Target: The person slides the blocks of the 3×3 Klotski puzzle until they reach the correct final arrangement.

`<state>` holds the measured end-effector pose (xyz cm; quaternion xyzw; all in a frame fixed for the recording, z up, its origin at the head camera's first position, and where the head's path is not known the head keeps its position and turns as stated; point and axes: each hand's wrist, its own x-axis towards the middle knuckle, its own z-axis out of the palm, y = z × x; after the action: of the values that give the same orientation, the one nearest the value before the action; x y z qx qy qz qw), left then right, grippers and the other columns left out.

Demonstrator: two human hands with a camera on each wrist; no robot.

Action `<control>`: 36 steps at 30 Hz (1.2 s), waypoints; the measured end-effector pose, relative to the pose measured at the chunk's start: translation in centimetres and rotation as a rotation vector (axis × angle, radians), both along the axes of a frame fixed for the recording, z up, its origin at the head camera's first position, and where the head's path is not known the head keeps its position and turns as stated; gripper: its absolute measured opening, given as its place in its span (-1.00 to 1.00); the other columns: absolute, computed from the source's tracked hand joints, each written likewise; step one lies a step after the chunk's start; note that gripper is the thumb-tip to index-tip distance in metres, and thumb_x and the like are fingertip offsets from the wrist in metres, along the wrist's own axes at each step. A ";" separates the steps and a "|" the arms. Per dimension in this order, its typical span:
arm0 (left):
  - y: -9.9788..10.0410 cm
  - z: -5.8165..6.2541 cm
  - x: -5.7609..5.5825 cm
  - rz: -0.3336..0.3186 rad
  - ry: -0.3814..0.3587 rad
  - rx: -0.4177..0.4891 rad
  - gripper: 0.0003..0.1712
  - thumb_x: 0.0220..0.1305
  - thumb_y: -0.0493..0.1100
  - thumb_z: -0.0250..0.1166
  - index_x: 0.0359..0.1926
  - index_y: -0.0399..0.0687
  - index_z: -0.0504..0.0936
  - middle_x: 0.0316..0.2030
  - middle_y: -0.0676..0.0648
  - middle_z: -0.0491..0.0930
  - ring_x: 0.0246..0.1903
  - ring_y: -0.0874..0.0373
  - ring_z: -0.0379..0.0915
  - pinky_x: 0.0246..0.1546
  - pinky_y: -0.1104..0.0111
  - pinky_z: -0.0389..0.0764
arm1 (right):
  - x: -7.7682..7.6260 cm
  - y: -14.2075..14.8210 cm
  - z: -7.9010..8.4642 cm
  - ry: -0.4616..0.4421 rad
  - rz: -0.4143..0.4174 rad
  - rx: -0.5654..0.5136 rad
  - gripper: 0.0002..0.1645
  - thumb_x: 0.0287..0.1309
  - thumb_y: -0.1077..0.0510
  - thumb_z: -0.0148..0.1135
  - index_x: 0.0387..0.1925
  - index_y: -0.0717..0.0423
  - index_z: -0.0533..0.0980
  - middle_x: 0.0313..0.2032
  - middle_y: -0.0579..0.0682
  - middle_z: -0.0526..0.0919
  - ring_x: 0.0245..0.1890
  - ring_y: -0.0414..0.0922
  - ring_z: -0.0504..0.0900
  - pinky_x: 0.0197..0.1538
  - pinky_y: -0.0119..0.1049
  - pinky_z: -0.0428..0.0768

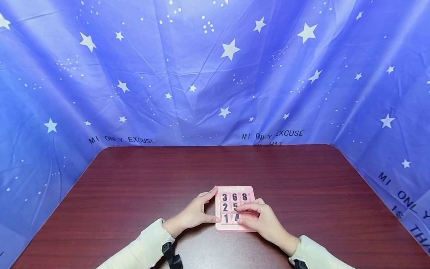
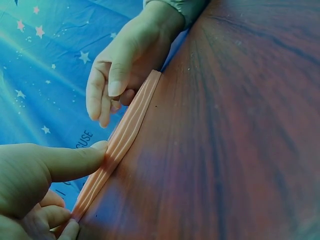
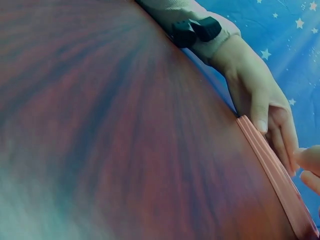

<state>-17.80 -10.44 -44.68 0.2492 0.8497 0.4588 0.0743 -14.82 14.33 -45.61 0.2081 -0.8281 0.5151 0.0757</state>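
Observation:
A square pink number puzzle (image 1: 229,189) lies flat on the table, with black digits on its tiles; 3, 6, 8, 2, 5, 1 and 4 show, in part or whole. From its left side my left hand (image 1: 195,213) holds it, thumb near the lower corner and fingertips at the upper one. My right hand (image 1: 267,223) hovers over the right half, its fingers loosely bent with thumb and index fingertips by the 4 and 5, and it hides the tiles beneath. Seen from the left wrist, the puzzle's edge (image 2: 132,127) is layered, and the left thumb presses against it.
The dark red wooden table (image 1: 151,175) has rounded far corners. A blue curtain (image 1: 198,74) with white stars and printed words hangs behind it and along both sides. A black strap device (image 1: 171,256) sits on the left sleeve.

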 end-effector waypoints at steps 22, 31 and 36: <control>-0.1 0.0 0.2 -0.009 0.001 -0.008 0.09 -0.14 -0.17 0.51 0.37 -0.37 0.12 0.36 -0.29 0.15 0.26 -0.16 0.18 0.24 0.02 0.27 | 0.7 -2.1 -0.6 0.013 -0.109 0.094 -0.69 -0.33 0.15 0.55 -0.37 -0.14 0.74 -0.37 -0.19 0.40 -0.32 -0.34 0.32 -0.28 -0.40 0.39; -0.1 -0.1 0.1 -0.001 0.002 -0.012 0.11 -0.15 -0.15 0.52 0.38 -0.35 0.12 0.36 -0.29 0.17 0.26 -0.15 0.19 0.24 0.02 0.27 | 0.8 -2.0 -0.4 0.049 -0.121 0.125 -0.67 -0.35 0.17 0.55 -0.37 -0.14 0.75 -0.40 -0.23 0.38 -0.35 -0.35 0.32 -0.31 -0.43 0.38; 0.0 -0.1 -0.1 0.002 0.009 -0.021 0.11 -0.15 -0.14 0.52 0.38 -0.34 0.12 0.35 -0.28 0.17 0.25 -0.12 0.19 0.24 0.04 0.27 | 0.8 -1.5 -0.2 0.064 -0.120 0.137 -0.67 -0.33 0.17 0.55 -0.35 -0.14 0.74 -0.39 -0.22 0.39 -0.35 -0.36 0.33 -0.33 -0.43 0.38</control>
<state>-17.86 -10.47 -44.76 0.2497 0.8550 0.4487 0.0724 -14.06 12.84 -45.78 0.1793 -0.8695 0.4448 0.1184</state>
